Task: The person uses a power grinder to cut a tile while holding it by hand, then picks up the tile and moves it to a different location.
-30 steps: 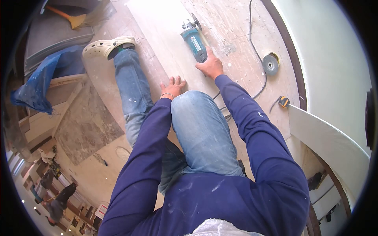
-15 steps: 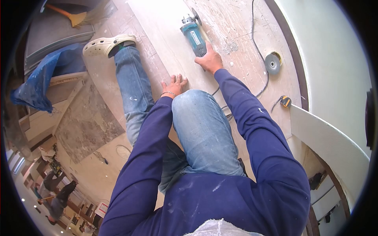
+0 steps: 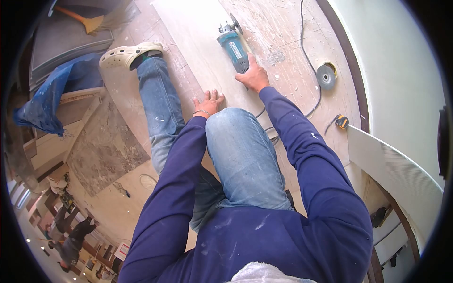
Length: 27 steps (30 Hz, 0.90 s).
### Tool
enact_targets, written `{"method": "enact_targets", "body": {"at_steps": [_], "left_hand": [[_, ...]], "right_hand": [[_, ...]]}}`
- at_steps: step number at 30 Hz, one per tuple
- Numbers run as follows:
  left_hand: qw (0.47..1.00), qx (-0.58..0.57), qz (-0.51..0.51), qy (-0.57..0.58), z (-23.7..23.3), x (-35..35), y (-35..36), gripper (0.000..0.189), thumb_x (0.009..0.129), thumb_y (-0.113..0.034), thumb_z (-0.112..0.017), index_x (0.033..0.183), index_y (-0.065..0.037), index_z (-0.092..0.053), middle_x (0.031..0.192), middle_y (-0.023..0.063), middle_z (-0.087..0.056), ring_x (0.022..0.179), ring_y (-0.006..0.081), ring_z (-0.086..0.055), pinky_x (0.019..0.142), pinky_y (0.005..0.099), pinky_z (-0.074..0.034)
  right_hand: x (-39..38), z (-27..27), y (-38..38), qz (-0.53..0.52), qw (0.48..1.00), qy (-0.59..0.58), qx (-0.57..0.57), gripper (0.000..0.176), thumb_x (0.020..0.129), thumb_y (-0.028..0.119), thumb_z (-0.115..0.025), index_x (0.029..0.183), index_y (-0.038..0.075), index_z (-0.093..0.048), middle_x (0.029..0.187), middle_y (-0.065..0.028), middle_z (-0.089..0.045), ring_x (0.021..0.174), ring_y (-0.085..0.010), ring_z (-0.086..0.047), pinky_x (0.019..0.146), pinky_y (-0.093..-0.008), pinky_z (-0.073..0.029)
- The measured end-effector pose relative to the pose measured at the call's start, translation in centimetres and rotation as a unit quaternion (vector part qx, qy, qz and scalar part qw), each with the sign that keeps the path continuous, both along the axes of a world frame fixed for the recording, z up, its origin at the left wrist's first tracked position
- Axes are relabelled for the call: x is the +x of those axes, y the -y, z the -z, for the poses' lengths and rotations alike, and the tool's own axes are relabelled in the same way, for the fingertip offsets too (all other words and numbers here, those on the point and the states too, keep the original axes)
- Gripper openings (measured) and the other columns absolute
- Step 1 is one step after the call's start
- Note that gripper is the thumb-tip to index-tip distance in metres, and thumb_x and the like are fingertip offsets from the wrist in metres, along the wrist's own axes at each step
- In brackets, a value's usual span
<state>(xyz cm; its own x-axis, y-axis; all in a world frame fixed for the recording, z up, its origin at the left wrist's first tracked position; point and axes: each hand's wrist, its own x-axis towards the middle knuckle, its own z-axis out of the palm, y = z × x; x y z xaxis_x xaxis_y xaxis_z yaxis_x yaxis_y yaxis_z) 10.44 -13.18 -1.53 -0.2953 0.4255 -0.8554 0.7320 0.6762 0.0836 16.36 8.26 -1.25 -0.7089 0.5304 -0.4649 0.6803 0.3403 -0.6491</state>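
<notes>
Floor (image 3: 296, 59) dusty and chip-strewn, with a pale board (image 3: 188, 35) laid lengthwise on it. Change noted: the angle grinder (image 3: 234, 48) sits slightly nearer the knee (image 3: 238, 127) than half a second earlier. Right hand (image 3: 255, 78) has moved back with it, grip wrapped around the tool's rear body. Left hand (image 3: 208, 104) unchanged: fingers spread on the board's near end, by its left corner, holding nothing. Grinder is over the board's right long edge, its mounted disc (image 3: 236, 23) pointing away from the body. Judgement: small backward shift, alignment along that edge roughly kept. Cannot tell whether the disc spins or touches. Spare disc (image 3: 326, 77) and tape measure (image 3: 341, 121) lie to the right, positions unchanged.
</notes>
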Motion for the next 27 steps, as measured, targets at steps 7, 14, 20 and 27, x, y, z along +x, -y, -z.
{"method": "enact_targets", "body": {"at_steps": [7, 14, 20, 27], "left_hand": [[1.0, -0.01, -0.023, 0.0, -0.9, 0.1, -0.6, 0.078, 0.094, -0.049, -0.062, 0.16, -0.033, -0.023, 0.17, 0.0028, -0.009, 0.157, 0.0287, -0.008, 0.117, 0.0715, -0.014], [1.0, -0.014, -0.026, 0.004, -1.0, 0.0, -0.7, 0.079, 0.093, -0.049, -0.062, 0.16, -0.034, -0.022, 0.17, 0.0031, -0.008, 0.157, 0.0291, -0.007, 0.117, 0.0715, -0.014], [1.0, -0.015, -0.025, 0.005, -1.0, 0.1, -0.6, 0.078, 0.094, -0.049, -0.061, 0.16, -0.034, -0.021, 0.17, 0.0032, -0.008, 0.157, 0.0292, -0.007, 0.117, 0.0715, -0.013], [1.0, -0.017, -0.018, 0.002, -0.5, 0.0, -0.5, 0.077, 0.095, -0.047, -0.059, 0.16, -0.034, -0.021, 0.17, 0.0036, -0.008, 0.157, 0.0294, -0.007, 0.118, 0.0713, -0.013]], "right_hand": [[0.6, 0.2, 0.0, -0.002, 1.0, 0.001, -0.005, 0.098, 0.068, 0.036, -0.07, 0.153, 0.006, -0.032, 0.119, -0.0295, -0.066, 0.111, -0.0429, -0.065, 0.1, -0.0446, -0.049], [1.1, 0.3, 0.1, -0.004, 1.0, 0.002, -0.009, 0.098, 0.068, 0.037, -0.07, 0.153, 0.006, -0.032, 0.119, -0.0297, -0.066, 0.111, -0.0428, -0.065, 0.099, -0.0444, -0.05], [1.5, 0.1, 0.1, -0.005, 1.0, 0.007, -0.01, 0.098, 0.068, 0.038, -0.07, 0.152, 0.006, -0.032, 0.117, -0.0299, -0.066, 0.109, -0.0433, -0.066, 0.098, -0.0449, -0.051], [2.0, 0.3, 0.3, -0.002, 1.0, 0.004, -0.013, 0.097, 0.068, 0.037, -0.07, 0.152, 0.006, -0.032, 0.116, -0.0303, -0.066, 0.108, -0.0442, -0.066, 0.097, -0.0458, -0.05]]}}
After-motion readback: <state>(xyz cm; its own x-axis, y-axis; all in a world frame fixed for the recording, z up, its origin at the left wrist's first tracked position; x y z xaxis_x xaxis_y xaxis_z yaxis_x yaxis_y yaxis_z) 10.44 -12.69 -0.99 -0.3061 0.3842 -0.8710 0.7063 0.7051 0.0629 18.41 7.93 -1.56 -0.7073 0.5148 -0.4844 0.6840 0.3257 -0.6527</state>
